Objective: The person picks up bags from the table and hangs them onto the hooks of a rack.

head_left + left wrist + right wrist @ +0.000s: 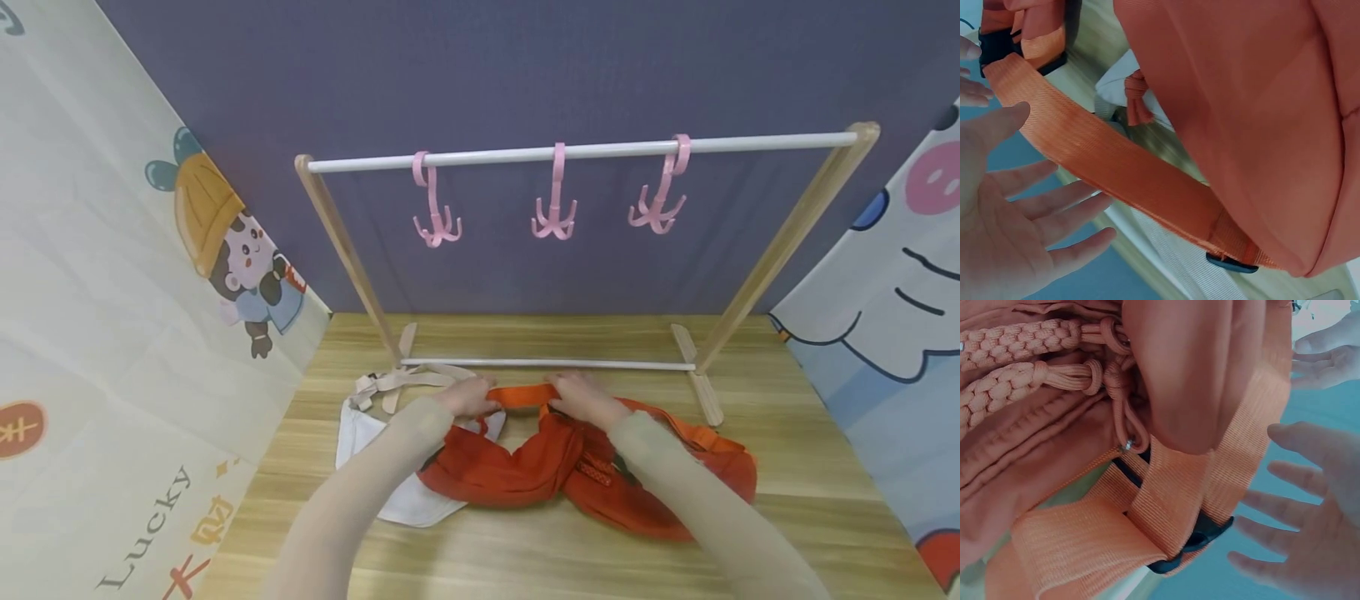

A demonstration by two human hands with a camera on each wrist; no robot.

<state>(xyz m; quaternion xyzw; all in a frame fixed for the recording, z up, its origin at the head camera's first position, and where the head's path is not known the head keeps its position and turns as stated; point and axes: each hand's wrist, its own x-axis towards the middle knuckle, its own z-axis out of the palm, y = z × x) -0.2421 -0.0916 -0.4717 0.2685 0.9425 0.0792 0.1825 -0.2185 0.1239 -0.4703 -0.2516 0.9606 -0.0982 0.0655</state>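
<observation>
Two orange-red pouch-like bags lie side by side, a left one (495,479) and a right one (637,504), with a wide orange strap (522,396) above. My left hand (471,396) is at the strap's left end; in the left wrist view its fingers (1066,212) are spread, with the thumb tip at the edge of the webbing. My right hand (588,400) is at the other end, fingers (1272,550) spread beside the webbing and a black buckle (1200,537). Braided cords (1019,347) hang on a bag there. A white bag (408,496) with beige straps lies partly underneath at left.
Behind the bags stands a rack with a white top bar (495,156), wooden side posts (787,250) and a low white bar (547,363). Three pink hooks (553,208) hang from its top bar. Printed cloths (112,292) flank the wooden table (795,500).
</observation>
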